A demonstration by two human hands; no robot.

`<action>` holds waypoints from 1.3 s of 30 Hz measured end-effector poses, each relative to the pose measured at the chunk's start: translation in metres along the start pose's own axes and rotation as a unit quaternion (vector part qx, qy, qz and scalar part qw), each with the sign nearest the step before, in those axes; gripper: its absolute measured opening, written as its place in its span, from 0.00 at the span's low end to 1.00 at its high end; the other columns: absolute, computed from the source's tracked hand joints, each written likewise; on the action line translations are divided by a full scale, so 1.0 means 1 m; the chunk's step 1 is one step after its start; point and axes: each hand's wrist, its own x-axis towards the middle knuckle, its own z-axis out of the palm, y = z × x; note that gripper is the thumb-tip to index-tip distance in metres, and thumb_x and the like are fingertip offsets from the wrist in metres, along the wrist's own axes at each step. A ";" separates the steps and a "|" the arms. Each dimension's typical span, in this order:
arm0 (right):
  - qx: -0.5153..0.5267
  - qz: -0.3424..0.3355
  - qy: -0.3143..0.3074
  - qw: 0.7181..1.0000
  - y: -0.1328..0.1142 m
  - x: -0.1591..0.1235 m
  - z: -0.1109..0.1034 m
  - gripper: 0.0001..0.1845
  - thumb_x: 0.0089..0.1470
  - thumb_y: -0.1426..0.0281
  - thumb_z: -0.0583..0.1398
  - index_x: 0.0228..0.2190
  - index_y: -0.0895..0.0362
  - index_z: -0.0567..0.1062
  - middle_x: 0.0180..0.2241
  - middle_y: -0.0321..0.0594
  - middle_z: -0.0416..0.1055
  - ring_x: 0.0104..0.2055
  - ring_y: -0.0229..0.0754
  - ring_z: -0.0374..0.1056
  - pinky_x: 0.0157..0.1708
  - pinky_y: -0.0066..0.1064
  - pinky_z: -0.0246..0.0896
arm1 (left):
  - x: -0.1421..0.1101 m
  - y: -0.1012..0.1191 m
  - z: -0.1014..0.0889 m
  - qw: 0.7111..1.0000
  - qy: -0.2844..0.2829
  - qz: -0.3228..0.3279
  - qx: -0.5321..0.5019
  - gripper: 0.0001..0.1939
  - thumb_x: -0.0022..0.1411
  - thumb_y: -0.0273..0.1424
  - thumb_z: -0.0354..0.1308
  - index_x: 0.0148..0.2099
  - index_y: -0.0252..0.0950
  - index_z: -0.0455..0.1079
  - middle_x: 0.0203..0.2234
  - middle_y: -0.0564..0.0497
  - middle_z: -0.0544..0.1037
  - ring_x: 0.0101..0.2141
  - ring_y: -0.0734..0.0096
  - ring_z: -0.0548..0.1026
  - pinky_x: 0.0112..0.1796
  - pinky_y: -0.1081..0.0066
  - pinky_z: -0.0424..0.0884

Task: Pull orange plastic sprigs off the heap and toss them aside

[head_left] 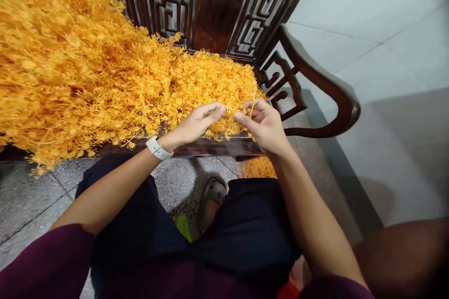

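My left hand [202, 120], with a white-strapped watch on its wrist, is closed, thumb against fingers, at the near edge of a heap of yellow-orange artificial flower sprigs [115, 65]. What its fingertips pinch looks like part of a sprig, but it merges with the heap behind. Close beside it, my right hand [264, 124] is closed in a pinch on a yellow flower sprig [253, 96], whose thin stem rises past the fingers. Both sets of fingertips nearly meet over the bench front.
The heap covers a dark carved wooden bench [224, 146], taller at the left. A curved armrest [326, 84] stands at the right. More yellow pieces [257, 167] lie below the seat. A sandalled foot [213, 194] and a green object [183, 227] show between my knees.
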 end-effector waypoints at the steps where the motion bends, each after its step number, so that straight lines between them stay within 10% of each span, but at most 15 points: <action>1: -0.002 -0.005 -0.005 1.000 -0.002 0.000 0.003 0.25 0.49 0.52 0.73 0.39 0.51 0.70 0.33 0.36 0.67 0.34 0.40 0.65 0.35 0.34 0.65 | 0.000 0.003 0.001 1.000 0.012 -0.009 -0.027 0.17 0.74 0.42 0.56 0.51 0.34 0.75 0.43 0.44 0.79 0.44 0.65 0.77 0.45 0.66 0.72; 5: 0.005 -0.018 -0.031 0.999 -0.007 -0.003 0.013 0.31 0.49 0.52 0.73 0.48 0.52 0.72 0.40 0.41 0.73 0.42 0.44 0.71 0.40 0.36 0.69 | -0.001 0.004 0.002 0.992 0.057 -0.064 -0.094 0.31 0.61 0.39 0.72 0.62 0.36 0.69 0.36 0.49 0.77 0.36 0.69 0.75 0.37 0.70 0.70; 9: 0.008 -0.034 -0.045 0.998 -0.012 -0.005 0.017 0.28 0.53 0.58 0.72 0.51 0.54 0.73 0.42 0.42 0.76 0.45 0.44 0.73 0.45 0.38 0.69 | 0.001 -0.003 0.002 0.992 0.067 -0.066 -0.089 0.19 0.61 0.41 0.71 0.48 0.36 0.75 0.38 0.49 0.76 0.36 0.69 0.72 0.36 0.70 0.68; 14: -0.036 -0.046 -0.014 0.998 -0.014 -0.006 0.018 0.16 0.56 0.59 0.70 0.42 0.55 0.78 0.42 0.42 0.78 0.44 0.42 0.73 0.45 0.36 0.68 | 0.002 0.000 0.004 0.990 0.112 -0.037 -0.077 0.16 0.65 0.40 0.67 0.30 0.36 0.72 0.29 0.51 0.71 0.33 0.71 0.69 0.37 0.68 0.68; 21: -0.005 -0.005 -0.058 0.998 -0.011 -0.013 0.028 0.23 0.52 0.50 0.71 0.33 0.56 0.78 0.32 0.36 0.73 0.34 0.38 0.64 0.38 0.33 0.61 | 0.000 0.010 0.003 0.962 0.067 -0.081 -0.252 0.17 0.55 0.41 0.75 0.40 0.36 0.78 0.31 0.51 0.77 0.34 0.71 0.76 0.37 0.70 0.73; 30: -0.032 0.003 -0.046 0.998 -0.014 -0.019 0.034 0.27 0.57 0.44 0.65 0.27 0.54 0.69 0.22 0.30 0.58 0.26 0.35 0.50 0.28 0.32 0.48 | 0.004 0.006 0.006 0.969 0.163 -0.094 -0.158 0.13 0.58 0.37 0.73 0.30 0.35 0.76 0.25 0.53 0.74 0.27 0.75 0.69 0.31 0.72 0.68; 39: 0.039 0.022 -0.033 0.998 -0.038 -0.042 0.023 0.27 0.56 0.44 0.67 0.27 0.54 0.70 0.20 0.30 0.57 0.23 0.34 0.49 0.25 0.32 0.43 | 0.017 -0.014 -0.073 0.910 0.284 -0.181 -0.244 0.15 0.65 0.36 0.67 0.31 0.38 0.67 0.26 0.52 0.73 0.23 0.77 0.69 0.26 0.75 0.69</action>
